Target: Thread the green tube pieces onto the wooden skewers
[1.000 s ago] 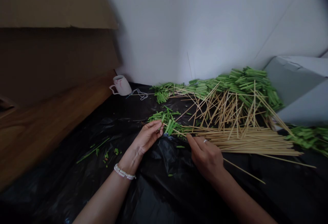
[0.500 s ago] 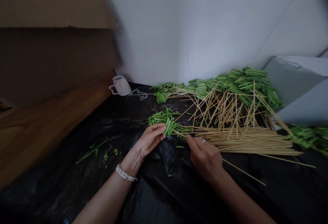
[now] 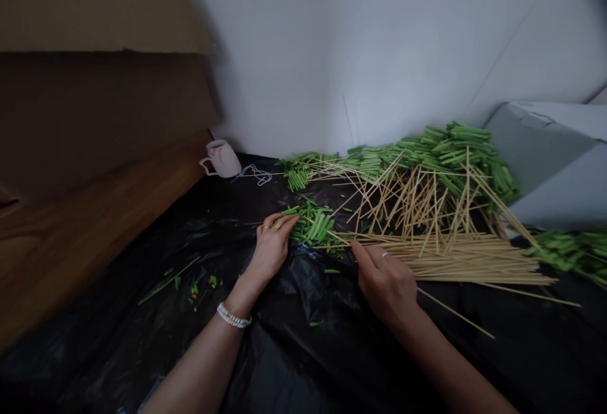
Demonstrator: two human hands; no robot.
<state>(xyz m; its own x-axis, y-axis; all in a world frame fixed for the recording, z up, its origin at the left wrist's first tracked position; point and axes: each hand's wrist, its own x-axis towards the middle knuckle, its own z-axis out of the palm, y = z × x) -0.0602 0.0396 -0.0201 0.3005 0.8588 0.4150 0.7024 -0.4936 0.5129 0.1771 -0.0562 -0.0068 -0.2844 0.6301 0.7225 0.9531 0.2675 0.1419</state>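
Observation:
My left hand point(image 3: 271, 244) lies palm down on the black plastic sheet point(image 3: 294, 338), its fingertips reaching into a small pile of cut green stems point(image 3: 313, 224); the fingers are slightly apart and I see nothing held. My right hand point(image 3: 385, 281) is closed in a pinch on a thin bamboo skewer point(image 3: 455, 314) whose tail runs back to the right. The skewer's tip points left toward the small pile. A flat bundle of bamboo skewers point(image 3: 465, 262) lies just right of that hand.
A large heap of green stems point(image 3: 441, 155) mixed with crossed skewers sits at the back by the white wall. A white mug point(image 3: 220, 158) stands at the back left beside a wooden surface point(image 3: 76, 237). A grey box point(image 3: 554, 167) is at right, with more stems point(image 3: 569, 253) below it.
My left hand let go of the stems it held near the skewer tip and reached up-left into the small pile. My right hand shifted slightly right and up with the skewer.

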